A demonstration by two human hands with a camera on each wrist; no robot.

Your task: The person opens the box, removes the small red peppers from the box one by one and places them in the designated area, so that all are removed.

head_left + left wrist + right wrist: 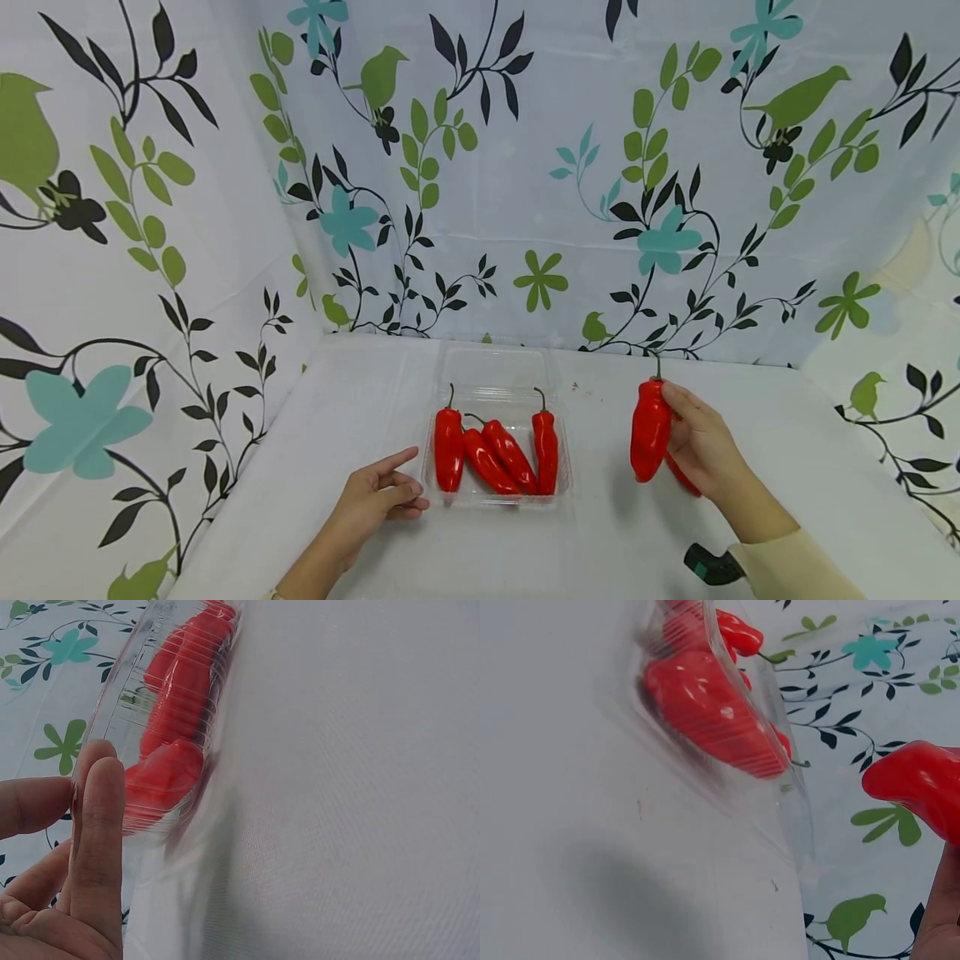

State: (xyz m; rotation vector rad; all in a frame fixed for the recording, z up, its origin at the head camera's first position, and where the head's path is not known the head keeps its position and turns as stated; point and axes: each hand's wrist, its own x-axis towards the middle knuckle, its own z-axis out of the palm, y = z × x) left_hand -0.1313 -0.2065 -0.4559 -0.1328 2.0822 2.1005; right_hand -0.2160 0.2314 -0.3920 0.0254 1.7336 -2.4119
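Holding a red pepper [649,429] upright in the right hand [701,442], stem on top, with the fingers clamped on its side, above the right half of the white surface [510,550]. Just behind that hand, another bit of red [682,479]; impossible to tell whether gripped too or lying on the surface. Near the middle of the surface, a clear plastic box [498,400], with its lid [491,364] folded open toward the far edge. Inside, four more peppers [510,457]: one along the left wall, two slanting together in the middle, one near the right wall. Left hand [375,500] at the box's near left corner, with fingers apart and slightly bent; impossible to tell whether touching the plastic. Beyond the far edge, a patterned cloth [540,200].
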